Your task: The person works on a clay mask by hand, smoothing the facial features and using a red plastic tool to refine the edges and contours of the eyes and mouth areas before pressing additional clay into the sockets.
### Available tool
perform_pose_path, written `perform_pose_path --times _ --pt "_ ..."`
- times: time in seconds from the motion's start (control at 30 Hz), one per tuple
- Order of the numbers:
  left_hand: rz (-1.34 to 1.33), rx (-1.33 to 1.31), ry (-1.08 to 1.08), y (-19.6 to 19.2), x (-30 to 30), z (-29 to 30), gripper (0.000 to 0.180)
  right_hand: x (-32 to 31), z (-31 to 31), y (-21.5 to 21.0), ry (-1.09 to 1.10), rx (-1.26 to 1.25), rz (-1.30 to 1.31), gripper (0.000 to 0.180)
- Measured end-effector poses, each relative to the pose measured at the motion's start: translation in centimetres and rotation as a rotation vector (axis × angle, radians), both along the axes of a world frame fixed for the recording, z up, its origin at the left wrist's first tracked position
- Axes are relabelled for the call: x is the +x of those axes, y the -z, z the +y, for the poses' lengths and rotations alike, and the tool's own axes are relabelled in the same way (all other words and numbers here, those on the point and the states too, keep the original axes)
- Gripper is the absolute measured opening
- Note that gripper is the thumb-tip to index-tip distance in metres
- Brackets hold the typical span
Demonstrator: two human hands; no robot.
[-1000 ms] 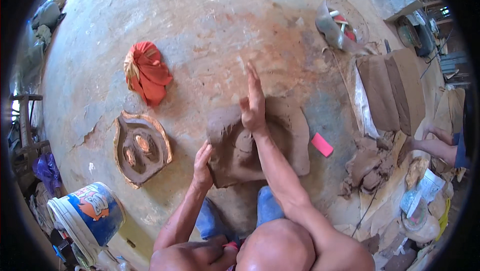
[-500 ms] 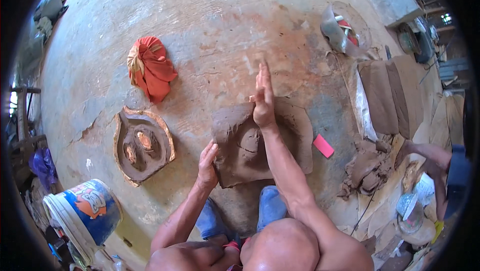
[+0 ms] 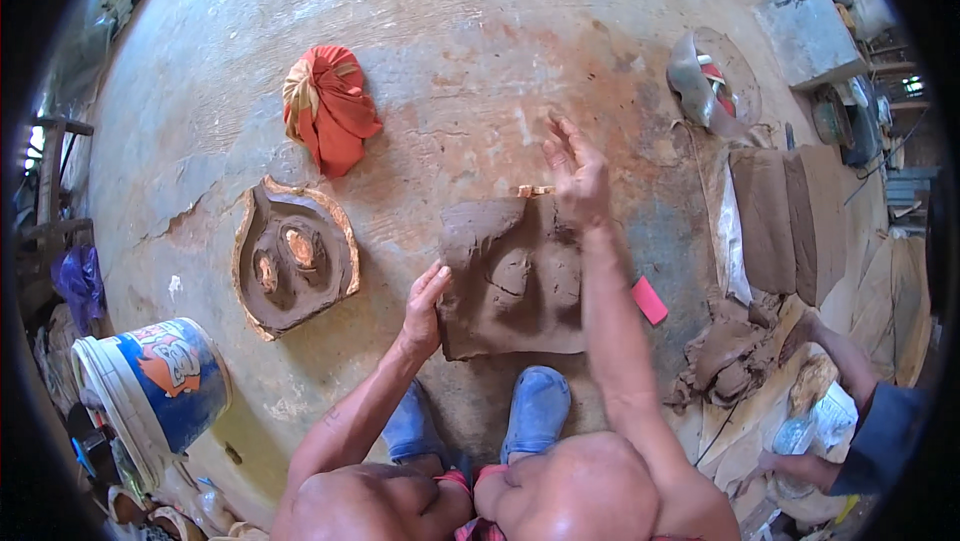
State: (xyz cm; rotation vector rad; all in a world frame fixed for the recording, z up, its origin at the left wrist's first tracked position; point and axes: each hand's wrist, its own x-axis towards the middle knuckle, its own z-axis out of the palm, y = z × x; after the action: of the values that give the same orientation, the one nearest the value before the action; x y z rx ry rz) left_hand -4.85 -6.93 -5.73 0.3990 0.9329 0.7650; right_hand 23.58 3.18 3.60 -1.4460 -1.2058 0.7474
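A brown clay slab (image 3: 470, 326) with rounded bulges lies in front of my feet, draped over a form whose orange-brown rim (image 3: 533, 191) peeks out at the far edge. My left hand (image 3: 426, 309) grips the slab's left edge, its fingertips partly hidden there. Over the far right corner, my right hand (image 3: 580, 179) is raised with its fingers apart and holds nothing. My right forearm covers the slab's right side. To the left sits an orange-brown mould (image 3: 352, 236), lined with clay around two raised knobs.
An orange cloth bundle (image 3: 340, 116) lies far left; a blue-and-white bucket (image 3: 175, 386) stands near left. Right of the slab is a pink card (image 3: 649, 301). Beyond it are clay sheets (image 3: 770, 226), a clay lump (image 3: 725, 356) and a co-worker's arm (image 3: 845, 356). A bent grey sheet (image 3: 690, 81) stands far right.
My right hand has moved to the right, its fingers bending from a straight upright pose. My left hand stays at the slab's edge. A co-worker's second hand has appeared at the lower right.
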Motion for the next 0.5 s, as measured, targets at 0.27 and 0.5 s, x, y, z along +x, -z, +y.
perform_pose_path --times 0.27,0.5 --pt "-0.014 -0.055 -0.016 0.6 0.4 0.6 0.047 4.7 5.4 -0.7 -0.953 -0.869 -0.876 0.065" --pt "-0.081 -0.012 0.012 -2.8 1.6 1.0 0.038 3.8 7.8 1.0 -1.066 -0.913 -0.977 0.055"
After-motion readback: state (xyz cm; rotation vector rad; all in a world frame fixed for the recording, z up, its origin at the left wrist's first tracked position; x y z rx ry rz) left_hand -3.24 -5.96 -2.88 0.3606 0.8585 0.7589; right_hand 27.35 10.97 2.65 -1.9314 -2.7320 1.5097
